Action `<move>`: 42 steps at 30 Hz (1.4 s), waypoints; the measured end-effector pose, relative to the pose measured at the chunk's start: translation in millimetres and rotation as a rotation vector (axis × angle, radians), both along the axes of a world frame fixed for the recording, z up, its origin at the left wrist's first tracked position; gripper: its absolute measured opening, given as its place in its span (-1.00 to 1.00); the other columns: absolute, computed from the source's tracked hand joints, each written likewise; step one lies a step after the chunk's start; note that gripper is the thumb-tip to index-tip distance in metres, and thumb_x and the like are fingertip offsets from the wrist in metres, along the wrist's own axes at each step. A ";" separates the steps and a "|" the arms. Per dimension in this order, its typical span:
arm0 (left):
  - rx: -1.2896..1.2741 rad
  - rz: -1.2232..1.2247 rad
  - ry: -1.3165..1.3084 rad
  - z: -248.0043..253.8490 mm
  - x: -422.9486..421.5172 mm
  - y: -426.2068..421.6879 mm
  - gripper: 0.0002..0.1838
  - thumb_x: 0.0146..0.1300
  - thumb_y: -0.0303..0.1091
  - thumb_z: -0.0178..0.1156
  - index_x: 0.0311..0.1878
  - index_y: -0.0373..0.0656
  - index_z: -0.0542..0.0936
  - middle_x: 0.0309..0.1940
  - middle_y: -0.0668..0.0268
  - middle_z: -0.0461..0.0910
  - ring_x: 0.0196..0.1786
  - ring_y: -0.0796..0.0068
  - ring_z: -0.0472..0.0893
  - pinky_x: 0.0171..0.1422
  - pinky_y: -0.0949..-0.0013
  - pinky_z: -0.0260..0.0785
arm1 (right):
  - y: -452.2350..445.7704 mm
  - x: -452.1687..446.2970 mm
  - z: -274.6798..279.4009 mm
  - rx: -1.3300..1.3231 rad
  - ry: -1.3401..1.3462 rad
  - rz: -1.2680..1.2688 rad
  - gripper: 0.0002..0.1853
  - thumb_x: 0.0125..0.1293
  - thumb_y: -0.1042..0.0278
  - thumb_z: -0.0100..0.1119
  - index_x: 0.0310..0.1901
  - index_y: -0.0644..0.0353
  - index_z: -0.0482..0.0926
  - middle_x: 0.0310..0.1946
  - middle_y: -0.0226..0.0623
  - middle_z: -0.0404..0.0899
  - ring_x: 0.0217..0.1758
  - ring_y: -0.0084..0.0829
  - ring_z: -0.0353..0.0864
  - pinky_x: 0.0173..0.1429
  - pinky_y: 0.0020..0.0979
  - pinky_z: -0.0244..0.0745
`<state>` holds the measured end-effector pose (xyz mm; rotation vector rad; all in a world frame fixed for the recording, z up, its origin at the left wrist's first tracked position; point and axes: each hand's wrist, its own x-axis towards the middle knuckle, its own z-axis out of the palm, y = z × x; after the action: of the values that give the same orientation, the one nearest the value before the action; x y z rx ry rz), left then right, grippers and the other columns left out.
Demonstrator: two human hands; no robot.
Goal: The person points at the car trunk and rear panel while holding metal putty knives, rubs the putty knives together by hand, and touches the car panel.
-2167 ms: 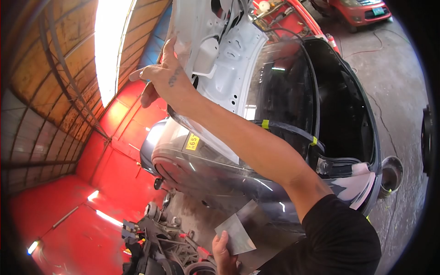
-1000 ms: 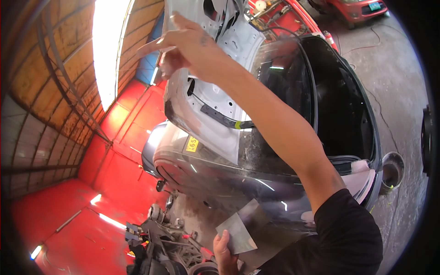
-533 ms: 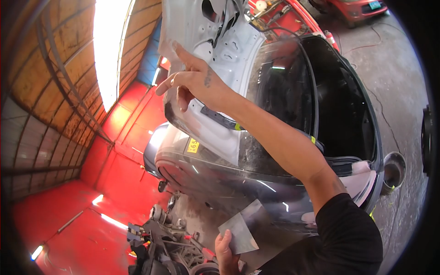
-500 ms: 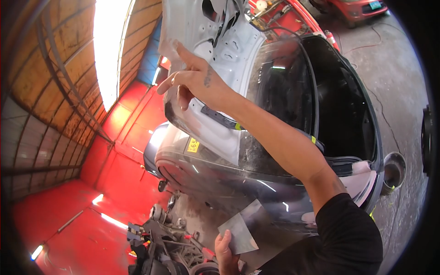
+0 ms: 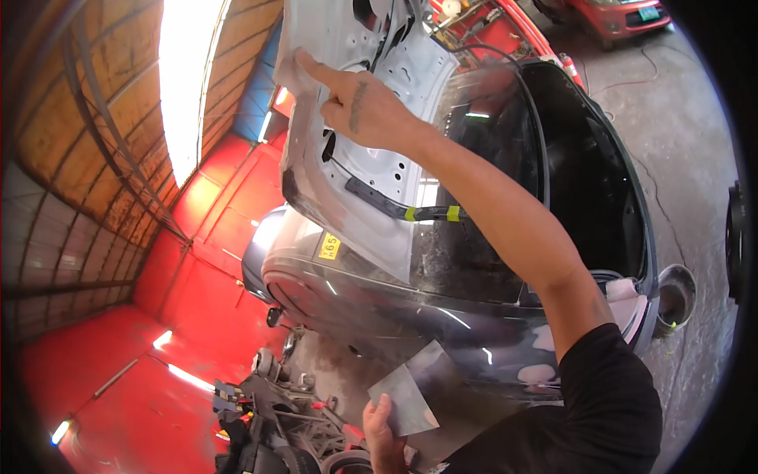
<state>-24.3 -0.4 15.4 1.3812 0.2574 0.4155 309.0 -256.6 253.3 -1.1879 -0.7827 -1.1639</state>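
Observation:
My right hand (image 5: 365, 109) reaches up to the raised grey-white car panel (image 5: 304, 170). Its index finger is stretched out with the tip at the panel's edge, while the other fingers curl inward; nothing shows in its grasp. Low in the view, my left hand (image 5: 380, 426) grips a thin grey sheet (image 5: 403, 395), thumb on top; the sheet has a crease across it. Beneath the panel stands a dark car (image 5: 379, 304) with patchy, dusty bodywork. A black cable bundle (image 5: 379, 199) with yellow-green tape runs along the panel.
A bucket (image 5: 677, 296) stands on the concrete floor (image 5: 671, 197) beside the car. Piled car parts (image 5: 276, 419) lie at the lower left near a red wall (image 5: 213, 276). At top right a red car (image 5: 604, 17) is parked, with hoses trailing over the floor.
My right hand has turned and moved slightly up and right; its fingers, spread before, are now curled except the index finger. My left hand keeps hold of the sheet.

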 end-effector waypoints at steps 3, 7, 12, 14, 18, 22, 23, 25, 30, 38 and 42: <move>-0.014 0.016 -0.073 -0.5 2.7 5.2 -0.66 0.50 -0.29 0.19 0.13 -0.39 0.56 -0.10 0.13 0.72 -0.15 0.30 0.74 0.02 0.23 0.62 | -15.0 0.2 -13.1 -0.137 -0.019 -0.132 -0.30 0.26 0.44 -0.01 0.51 0.03 0.41 -0.50 -0.19 0.66 -0.57 -0.45 0.56 -0.38 -0.31 0.52; -0.096 0.079 -0.212 12.7 9.2 6.0 -0.66 0.50 -0.25 0.18 0.15 -0.33 0.57 -0.05 0.15 0.70 -0.10 0.29 0.72 0.07 0.20 0.61 | -43.0 -31.8 -40.7 -0.184 0.120 0.192 -0.34 0.26 0.44 0.00 0.45 0.04 0.50 -0.47 -0.24 0.70 -0.59 -0.54 0.56 -0.40 -0.41 0.53; -0.210 0.178 -0.298 24.0 25.1 7.5 -0.60 0.54 -0.17 0.15 0.23 -0.28 0.56 0.03 0.19 0.67 0.05 0.27 0.68 0.18 0.18 0.57 | -42.9 -42.5 -70.3 -0.309 0.306 0.677 -0.38 0.31 0.45 0.00 0.45 0.05 0.51 -0.41 -0.28 0.74 -0.62 -0.61 0.52 -0.43 -0.50 0.54; -0.262 0.133 -0.331 29.4 35.5 6.5 -0.61 0.56 -0.15 0.14 0.21 -0.27 0.56 -0.04 0.23 0.67 -0.02 0.32 0.67 0.10 0.25 0.56 | -33.0 -56.0 -81.8 -0.426 0.334 0.741 -0.38 0.31 0.44 0.01 0.45 0.06 0.51 -0.36 -0.26 0.75 -0.58 -0.60 0.55 -0.40 -0.49 0.55; -0.323 0.164 -0.373 37.3 54.0 7.1 -0.65 0.58 -0.12 0.13 0.11 -0.25 0.58 -0.23 0.31 0.64 -0.25 0.48 0.64 -0.18 0.45 0.51 | -17.5 -99.2 -104.9 -0.664 0.308 0.878 -0.31 0.29 0.43 0.05 0.51 0.06 0.41 -0.30 -0.27 0.76 -0.45 -0.61 0.60 -0.30 -0.47 0.55; -0.408 0.124 -0.411 48.9 74.3 3.9 -0.63 0.60 -0.08 0.10 0.11 -0.23 0.58 -0.28 0.31 0.63 -0.29 0.54 0.62 -0.26 0.49 0.49 | 4.8 -128.4 -131.0 -0.871 0.240 0.797 -0.04 0.23 0.51 0.05 0.69 -0.01 -0.04 -0.32 -0.31 0.72 -0.43 -0.56 0.49 -0.23 -0.46 0.44; -0.259 0.138 -0.436 49.8 80.6 -0.5 -0.63 0.61 -0.08 0.08 0.11 -0.23 0.58 -0.27 0.29 0.65 -0.27 0.53 0.64 -0.24 0.47 0.53 | 10.4 -133.3 -135.0 -0.875 0.270 0.804 -0.02 0.23 0.52 0.03 0.69 -0.02 -0.09 -0.33 -0.32 0.71 -0.43 -0.55 0.48 -0.23 -0.46 0.44; -0.324 0.058 -0.443 58.2 89.2 -13.6 -0.62 0.63 -0.08 0.04 0.13 -0.24 0.57 -0.22 0.24 0.68 -0.21 0.48 0.69 -0.18 0.42 0.60 | 22.8 -142.5 -143.4 -0.887 0.329 0.822 0.01 0.23 0.56 0.01 0.70 -0.04 -0.19 -0.33 -0.34 0.69 -0.44 -0.55 0.44 -0.23 -0.47 0.42; -0.622 -0.285 -0.507 71.2 92.1 -42.1 -0.60 0.64 -0.20 -0.01 0.32 -0.29 0.48 0.05 0.15 0.69 0.01 0.33 0.73 -0.01 0.32 0.70 | 37.8 -154.1 -148.4 -0.843 0.444 0.879 0.02 0.26 0.59 -0.01 0.71 -0.08 -0.26 -0.32 -0.26 0.63 -0.39 -0.56 0.49 -0.19 -0.45 0.45; -0.701 -0.186 -0.451 62.7 100.9 -40.9 -0.62 0.62 -0.25 0.02 0.31 -0.32 0.47 0.11 0.12 0.67 0.08 0.35 0.73 0.04 0.33 0.74 | 50.7 -160.6 -176.2 -1.064 0.359 0.405 -0.02 0.24 0.55 0.07 0.69 -0.03 -0.09 -0.56 -0.18 0.52 -0.51 -0.14 0.57 -0.31 -0.22 0.46; -0.783 -0.140 -0.389 58.1 105.6 -30.8 -0.66 0.61 -0.27 0.03 0.25 -0.31 0.50 0.04 0.15 0.70 -0.02 0.34 0.76 -0.13 0.35 0.77 | 43.1 -163.4 -185.3 -1.117 0.209 0.177 -0.05 0.21 0.54 0.10 0.67 -0.05 0.03 -0.50 -0.22 0.56 -0.51 -0.12 0.61 -0.39 -0.18 0.51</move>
<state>81.3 -31.3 73.4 0.5298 -0.0094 0.3976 145.6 -213.6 68.0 -2.0382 -1.4059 -0.3753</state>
